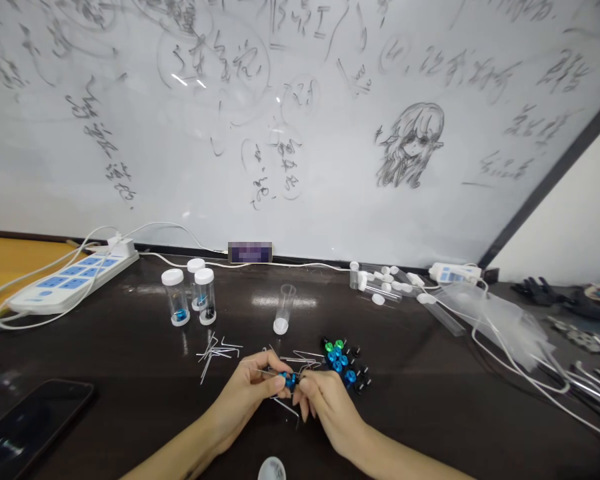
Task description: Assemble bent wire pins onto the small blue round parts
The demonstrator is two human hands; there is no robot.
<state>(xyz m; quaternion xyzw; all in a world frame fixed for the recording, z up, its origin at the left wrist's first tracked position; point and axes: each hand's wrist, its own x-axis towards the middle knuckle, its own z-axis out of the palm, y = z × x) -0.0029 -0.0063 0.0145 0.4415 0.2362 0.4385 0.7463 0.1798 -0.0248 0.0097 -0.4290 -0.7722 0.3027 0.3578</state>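
In the head view my left hand (261,377) is closed, pinching a small round blue metal part (291,381) between thumb and fingers. My right hand (327,400) is closed too, its fingertips on a small black piece at the blue part's right side. That piece looks like a screw but is mostly hidden by the fingers. Thin L-shaped hex keys (307,361) lie just behind the hands, and another hex key (287,408) lies below them. Right of my right hand sits a cluster of blue parts (338,357), green parts (334,345) and black screws (363,381).
An uncapped clear tube (285,308) stands behind my hands. White-capped tubes (175,298) stand at left, near a hex key pile (214,353). White caps (379,299), a plastic bag (495,320) and cables are at right. A phone (35,427) and power strip (75,277) lie left.
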